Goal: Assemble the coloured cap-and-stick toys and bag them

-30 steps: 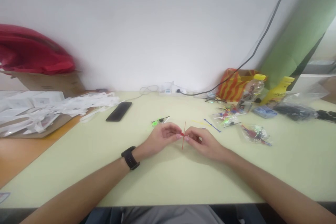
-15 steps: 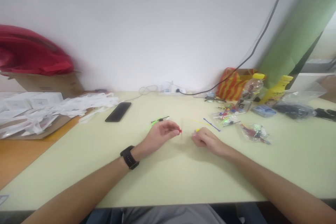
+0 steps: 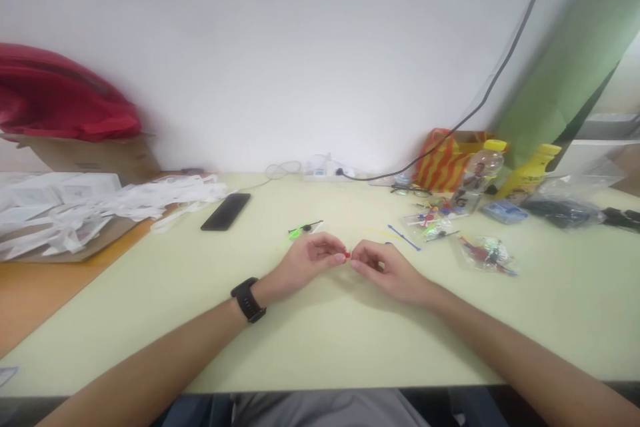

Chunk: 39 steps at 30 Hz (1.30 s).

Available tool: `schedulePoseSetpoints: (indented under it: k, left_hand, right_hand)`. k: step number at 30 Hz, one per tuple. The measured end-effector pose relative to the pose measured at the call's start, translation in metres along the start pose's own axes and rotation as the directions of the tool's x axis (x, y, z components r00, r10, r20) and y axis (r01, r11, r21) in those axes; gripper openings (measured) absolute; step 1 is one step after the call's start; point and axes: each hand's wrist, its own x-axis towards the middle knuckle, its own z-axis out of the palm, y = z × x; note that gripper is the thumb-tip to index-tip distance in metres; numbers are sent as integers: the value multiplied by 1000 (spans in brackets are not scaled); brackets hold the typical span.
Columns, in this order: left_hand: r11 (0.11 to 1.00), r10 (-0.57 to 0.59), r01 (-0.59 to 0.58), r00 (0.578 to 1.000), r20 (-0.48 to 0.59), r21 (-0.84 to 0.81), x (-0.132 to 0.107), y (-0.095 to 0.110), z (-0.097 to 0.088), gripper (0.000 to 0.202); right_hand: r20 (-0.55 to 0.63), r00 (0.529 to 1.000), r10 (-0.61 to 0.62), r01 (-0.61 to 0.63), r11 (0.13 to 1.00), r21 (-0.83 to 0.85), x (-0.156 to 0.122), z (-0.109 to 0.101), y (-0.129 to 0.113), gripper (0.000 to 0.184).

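Observation:
My left hand, with a black watch on its wrist, pinches a tiny red plastic piece at its fingertips. My right hand is curled, and its fingertips meet the same red piece from the right. Both hands rest on the pale green table near its middle. A small green and black toy piece lies just beyond my left hand. A thin blue stick lies just beyond my right hand.
A black phone lies at the left rear, next to a heap of white packets. Clear bags of coloured parts, bottles, a striped bag and a power strip line the back right.
The thin red stick held upright between my hands a second ago is gone from view. My right hand drew away to the right, then came back to the red piece.

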Motion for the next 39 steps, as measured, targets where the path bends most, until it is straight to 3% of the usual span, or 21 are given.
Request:
schedulePoseSetpoints:
  k: [8,12,16,19,23,28,32,39]
  left_hand:
    - [1000,-3,3,999,33,0,0,2,0,24]
    - [1000,-13,13,1000,15,-9,0,4,1,23]
    - [1000,-18,18,1000,-12,-10,-1,5,1,23]
    - [999,-18,17,999,-42,-33,-1,5,0,26]
    - [997,-19,12,995,-93,-78,0,5,-3,31]
    - [996,-30,21,994,-101,-83,1,3,-3,32]
    - [997,-26,18,993,-112,-77,1,1,-6,30]
    - [999,-42,44,987,-154,9,3,-10,-14,30]
  right_hand:
    - [26,1000,-14,14,1000,-22,1,0,1,31]
    - [-72,996,-49,49,999,-3,-3,0,2,24]
    - [-182,979,-88,93,996,17,-7,1,2,55]
    - [-106,994,-5,6,1000,6,-5,-3,3,33]
    - [8,991,137,-137,989,60,0,-11,6,66]
    - [-134,988,82,-84,996,-6,2,-12,2,60]
    - [-227,968,105,-110,994,-13,4,-16,1,53]
    - [-400,906,141,-181,981,-64,11,-42,29,54]
